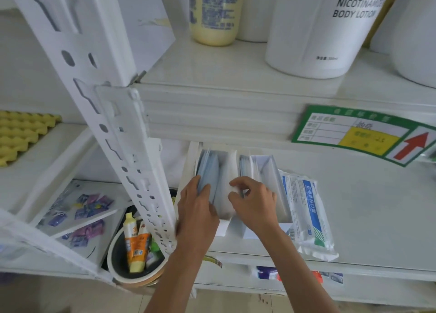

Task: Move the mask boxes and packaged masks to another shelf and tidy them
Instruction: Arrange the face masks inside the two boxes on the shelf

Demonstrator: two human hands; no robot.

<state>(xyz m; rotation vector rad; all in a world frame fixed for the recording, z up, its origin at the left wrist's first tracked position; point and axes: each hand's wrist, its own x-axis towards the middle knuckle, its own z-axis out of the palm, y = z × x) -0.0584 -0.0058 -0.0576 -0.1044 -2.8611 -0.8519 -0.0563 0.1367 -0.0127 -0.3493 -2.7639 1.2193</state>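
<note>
hands grip mask boxes: left hand [197, 209], right hand [254, 202]; bottle [318, 27] reads "body lotion".

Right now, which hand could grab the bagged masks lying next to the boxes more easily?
Probably the right hand. It is at the right box, beside the packaged masks, while the left hand is farther off at the left box.

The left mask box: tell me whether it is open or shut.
Open. The left mask box has its top gaping, blue masks showing inside, and the left hand has fingers dipped among them.
</note>
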